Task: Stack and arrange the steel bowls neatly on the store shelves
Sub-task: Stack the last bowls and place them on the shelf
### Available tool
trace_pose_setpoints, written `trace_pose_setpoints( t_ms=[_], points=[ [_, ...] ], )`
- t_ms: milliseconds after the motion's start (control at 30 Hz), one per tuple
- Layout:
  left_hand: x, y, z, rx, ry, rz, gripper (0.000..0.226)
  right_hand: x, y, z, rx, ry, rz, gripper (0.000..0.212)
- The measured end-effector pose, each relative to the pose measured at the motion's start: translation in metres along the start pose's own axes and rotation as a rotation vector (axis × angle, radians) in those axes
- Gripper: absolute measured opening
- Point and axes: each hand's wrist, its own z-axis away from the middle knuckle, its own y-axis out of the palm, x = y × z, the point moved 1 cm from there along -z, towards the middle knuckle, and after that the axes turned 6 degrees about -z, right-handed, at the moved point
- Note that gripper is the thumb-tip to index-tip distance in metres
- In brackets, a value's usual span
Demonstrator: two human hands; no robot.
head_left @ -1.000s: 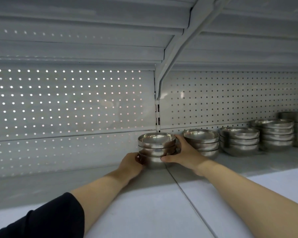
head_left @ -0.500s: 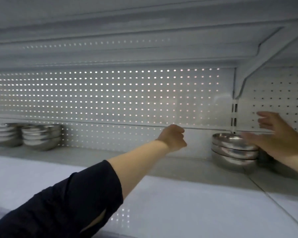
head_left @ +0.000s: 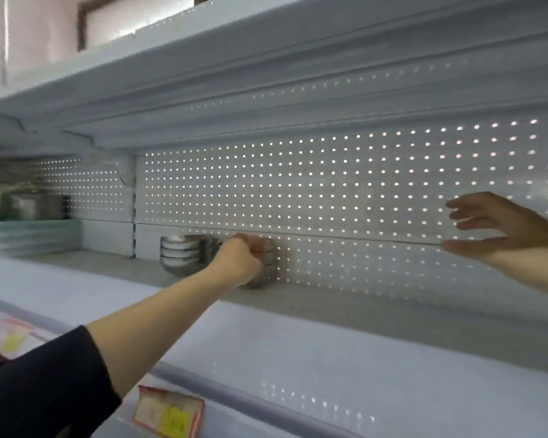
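White metal store shelf point(head_left: 329, 349), grey front strip, red-and-yellow price label point(head_left: 169, 413) on the edge. Perforated back panel point(head_left: 329, 184), light shining through its holes. Upper shelf point(head_left: 266, 67) overhead. Slotted upright point(head_left: 134, 213) divides the bays. Pale wall and dark-framed panel point(head_left: 133, 17) above, blurred.

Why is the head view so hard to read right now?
Head view: motion blur smears the left hand, the right hand and the bowl stacks; light glares through the pegboard holes; the price label is unreadable; the wide lens tilts the shelf.
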Motion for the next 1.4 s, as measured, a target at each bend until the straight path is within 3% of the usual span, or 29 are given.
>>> trace_pose_setpoints(
  t_ms=[167, 333, 467, 600, 833, 1067, 1400],
  points=[
    [0.075, -0.056, -0.04, -0.007, 0.0, -0.109, 0.041, 0.046, 0.119, -0.044, 0.025, 0.036, 0.036, 0.046],
    [0.103, -0.064, -0.074, 0.039, -0.02, -0.215, 0.022, 0.065, 0.202, -0.077, 0.027, 0.073, 0.043, 0.053],
    [0.108, -0.057, -0.085, 0.033, 0.032, -0.365, 0.025, 0.072, 0.242, -0.096, 0.034, 0.102, 0.055, 0.055],
    [0.113, -0.046, -0.092, 0.041, 0.02, -0.338, 0.019, 0.065, 0.265, -0.108, 0.032, 0.115, 0.083, 0.055],
    [0.131, -0.022, -0.099, 0.077, -0.006, -0.297, 0.025, 0.045, 0.298, -0.11, 0.065, 0.186, 0.113, 0.055],
    [0.144, -0.008, -0.101, 0.13, -0.048, -0.126, 0.034, 0.045, 0.307, -0.103, 0.092, 0.134, 0.179, 0.058],
    [0.151, -0.003, -0.101, 0.19, -0.065, -0.199, 0.025, 0.031, 0.312, -0.093, 0.264, 0.237, 0.146, 0.069]
  ],
)
